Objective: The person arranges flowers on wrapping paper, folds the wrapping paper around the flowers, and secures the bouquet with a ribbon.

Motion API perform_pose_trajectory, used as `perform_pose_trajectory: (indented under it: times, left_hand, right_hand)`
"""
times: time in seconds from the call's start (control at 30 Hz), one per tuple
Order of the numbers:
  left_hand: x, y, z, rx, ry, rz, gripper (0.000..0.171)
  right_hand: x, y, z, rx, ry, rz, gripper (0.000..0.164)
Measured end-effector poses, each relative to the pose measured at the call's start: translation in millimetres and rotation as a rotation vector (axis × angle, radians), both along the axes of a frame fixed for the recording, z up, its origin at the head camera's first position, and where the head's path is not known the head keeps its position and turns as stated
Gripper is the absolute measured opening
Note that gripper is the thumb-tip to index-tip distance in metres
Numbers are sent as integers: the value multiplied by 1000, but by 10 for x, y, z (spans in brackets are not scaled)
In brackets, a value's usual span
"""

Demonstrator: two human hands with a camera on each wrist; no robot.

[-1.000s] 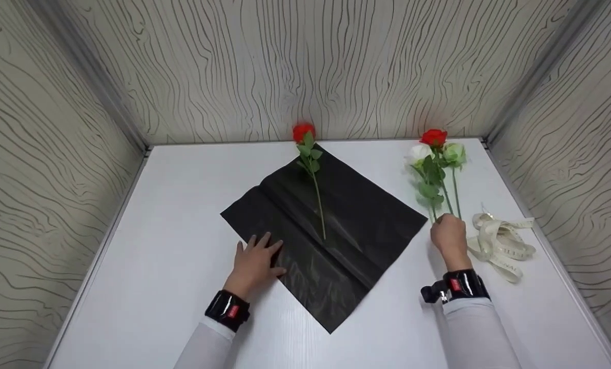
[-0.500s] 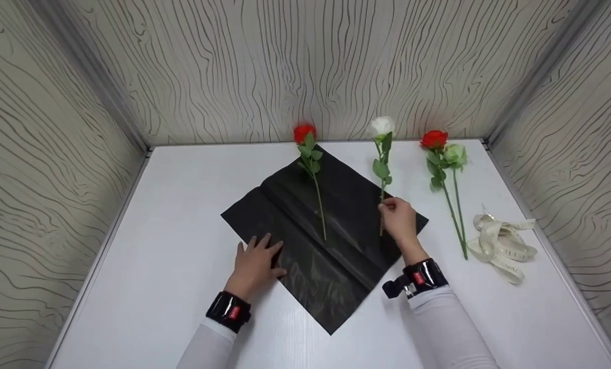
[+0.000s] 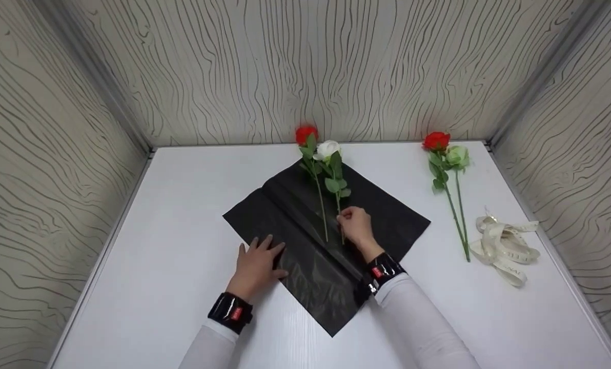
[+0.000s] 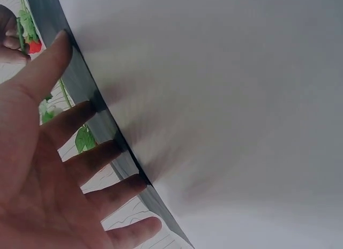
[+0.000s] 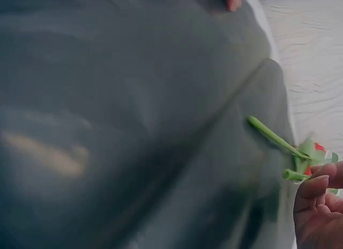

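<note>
Standing behind and at both sides, the pale walls [image 3: 305, 66] with dark wavy lines surround a white worktop [image 3: 177, 220]. On it lies a black sheet [image 3: 385, 205], turned like a diamond, one corner towards the person and a crease running across. This sheet bears a red rose [image 3: 322, 202], whose bloom reaches past its far corner. Over the sheet, just to the right of this flower, is a white rose [image 3: 332, 185]; whether it touches the sheet, I cannot tell. Well to the right, another red rose [image 3: 438, 141] and a pale green rose [image 3: 457, 155] lie together on the worktop, near a loose cream ribbon [image 3: 505, 246]. The left hand [image 3: 257, 266] rests at the sheet's left near edge, its grip spread wide, holding nothing. The right hand [image 3: 357, 224] has a narrow grip, pinching the white rose's stem.
</note>
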State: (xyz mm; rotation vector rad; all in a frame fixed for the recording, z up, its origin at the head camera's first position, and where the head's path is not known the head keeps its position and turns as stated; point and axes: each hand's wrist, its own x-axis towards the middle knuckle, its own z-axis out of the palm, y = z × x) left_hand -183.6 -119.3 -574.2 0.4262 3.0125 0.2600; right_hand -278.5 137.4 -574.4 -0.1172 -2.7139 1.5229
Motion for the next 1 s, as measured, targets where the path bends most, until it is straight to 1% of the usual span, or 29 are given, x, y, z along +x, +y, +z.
perform_pose_trajectory:
  times: [0.2, 0.43, 0.67, 0.8, 0.87, 1.0]
  left_hand:
    - [9, -2, -1, 1, -9, 2, 69]
    - [5, -1, 5, 7, -23, 3, 69]
    - [-7, -8, -17, 10, -29, 6, 70]
    - [-6, -6, -29, 15, -27, 10, 69]
    - [-6, -3, -34, 4, -20, 9, 69]
    - [-9, 2, -28, -22, -21, 5, 69]
  right_hand:
    - [-11, -119, -40, -53, -43, 4, 12]
    - [-44, -207, -50, -62, -49, 5, 12]
    - [-88, -279, -75, -12, -36, 26, 13]
    - [-127, -298, -93, 52, -20, 18, 14]
    - [-143, -290, -98, 87, -21, 19, 15]
    - [-177, -268, -96, 145, -31, 46, 18]
